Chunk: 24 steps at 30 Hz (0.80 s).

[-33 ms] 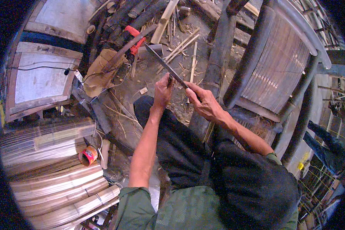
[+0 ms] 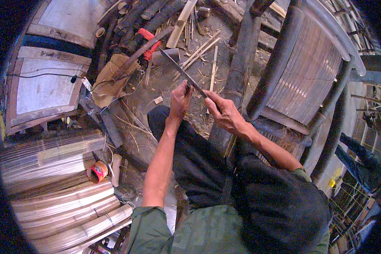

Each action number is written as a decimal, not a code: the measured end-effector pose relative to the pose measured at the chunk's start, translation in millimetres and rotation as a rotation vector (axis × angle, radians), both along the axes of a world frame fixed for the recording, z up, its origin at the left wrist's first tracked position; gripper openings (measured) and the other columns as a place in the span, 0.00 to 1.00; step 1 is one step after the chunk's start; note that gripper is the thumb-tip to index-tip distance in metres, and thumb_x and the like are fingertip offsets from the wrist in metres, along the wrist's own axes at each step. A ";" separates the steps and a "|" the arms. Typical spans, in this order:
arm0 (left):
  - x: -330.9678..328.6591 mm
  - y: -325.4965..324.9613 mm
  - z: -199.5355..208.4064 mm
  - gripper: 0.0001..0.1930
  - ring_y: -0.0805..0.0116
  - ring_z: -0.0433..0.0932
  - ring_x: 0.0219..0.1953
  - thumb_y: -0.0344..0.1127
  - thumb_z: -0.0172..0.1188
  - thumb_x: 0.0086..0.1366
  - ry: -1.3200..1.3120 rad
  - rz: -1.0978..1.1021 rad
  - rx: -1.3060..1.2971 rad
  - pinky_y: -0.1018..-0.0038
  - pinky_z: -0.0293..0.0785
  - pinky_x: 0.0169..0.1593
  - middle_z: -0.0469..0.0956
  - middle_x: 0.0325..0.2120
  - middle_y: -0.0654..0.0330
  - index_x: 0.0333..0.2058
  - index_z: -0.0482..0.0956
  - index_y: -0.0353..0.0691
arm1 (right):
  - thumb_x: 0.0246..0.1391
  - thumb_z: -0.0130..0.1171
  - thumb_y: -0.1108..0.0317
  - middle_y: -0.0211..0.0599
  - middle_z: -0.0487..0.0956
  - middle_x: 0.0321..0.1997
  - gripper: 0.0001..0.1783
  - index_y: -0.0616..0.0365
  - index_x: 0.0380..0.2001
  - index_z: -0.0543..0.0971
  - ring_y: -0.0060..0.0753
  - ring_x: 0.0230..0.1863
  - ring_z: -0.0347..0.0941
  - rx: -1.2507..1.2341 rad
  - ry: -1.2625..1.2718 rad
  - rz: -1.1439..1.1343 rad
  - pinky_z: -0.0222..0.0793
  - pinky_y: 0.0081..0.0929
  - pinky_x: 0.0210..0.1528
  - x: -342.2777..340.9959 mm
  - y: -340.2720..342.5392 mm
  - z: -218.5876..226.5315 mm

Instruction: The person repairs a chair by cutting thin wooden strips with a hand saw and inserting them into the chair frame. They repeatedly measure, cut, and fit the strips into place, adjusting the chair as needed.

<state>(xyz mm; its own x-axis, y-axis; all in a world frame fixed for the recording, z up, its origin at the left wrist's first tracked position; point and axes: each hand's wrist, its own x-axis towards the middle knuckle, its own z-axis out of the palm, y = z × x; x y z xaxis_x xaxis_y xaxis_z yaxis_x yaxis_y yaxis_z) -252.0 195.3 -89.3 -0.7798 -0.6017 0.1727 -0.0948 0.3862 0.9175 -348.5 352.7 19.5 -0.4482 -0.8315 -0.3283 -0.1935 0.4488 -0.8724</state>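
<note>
Mid-cut, by my read. Knife [image 2: 182,71] is at upper centre of the frame, blade slanting up-left; right hand [image 2: 226,113] is closed around its lower end. Left hand [image 2: 180,103] is fisted, thumb up, on a small dark piece [image 2: 188,89] right by the blade. Piece is mostly hidden, so can't tell its kind or how much is cut. Done: pale strips [image 2: 214,63] on the floor [image 2: 163,74], upper centre, look already split. Left: probably the 1 piece in hand; can't tell how many more.
</note>
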 end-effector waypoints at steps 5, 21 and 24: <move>-0.8 -1.5 -7.4 0.09 0.68 0.65 0.22 0.34 0.56 0.67 -0.032 0.007 0.014 0.68 0.67 0.29 0.72 0.21 0.50 0.33 0.73 0.32 | 0.66 0.46 0.62 0.53 0.75 0.27 0.18 0.51 0.57 0.68 0.50 0.28 0.75 -0.134 0.065 -0.029 0.69 0.41 0.34 9.0 3.1 -21.1; -2.7 -4.6 -7.1 0.10 0.54 0.72 0.26 0.35 0.56 0.66 -0.033 -0.032 0.063 0.65 0.70 0.34 0.75 0.26 0.48 0.37 0.74 0.32 | 0.67 0.43 0.62 0.48 0.67 0.19 0.17 0.52 0.56 0.66 0.45 0.22 0.68 -0.104 0.088 -0.047 0.64 0.39 0.29 11.1 -0.6 -10.4; 1.0 -9.2 -15.6 0.13 0.50 0.76 0.30 0.37 0.59 0.64 -0.070 -0.007 -0.057 0.62 0.72 0.37 0.77 0.27 0.47 0.39 0.75 0.32 | 0.67 0.44 0.62 0.48 0.68 0.20 0.17 0.51 0.56 0.66 0.45 0.23 0.69 -0.151 0.122 -0.032 0.65 0.38 0.30 12.9 -2.3 -17.6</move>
<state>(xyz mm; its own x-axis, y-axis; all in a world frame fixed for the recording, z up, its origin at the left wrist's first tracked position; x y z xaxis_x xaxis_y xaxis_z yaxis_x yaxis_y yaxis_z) -251.1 186.1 -104.9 -0.7951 -0.5872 0.1516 -0.1551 0.4385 0.8852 -335.6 350.4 1.9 -0.5042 -0.8517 -0.1427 -0.2898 0.3225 -0.9011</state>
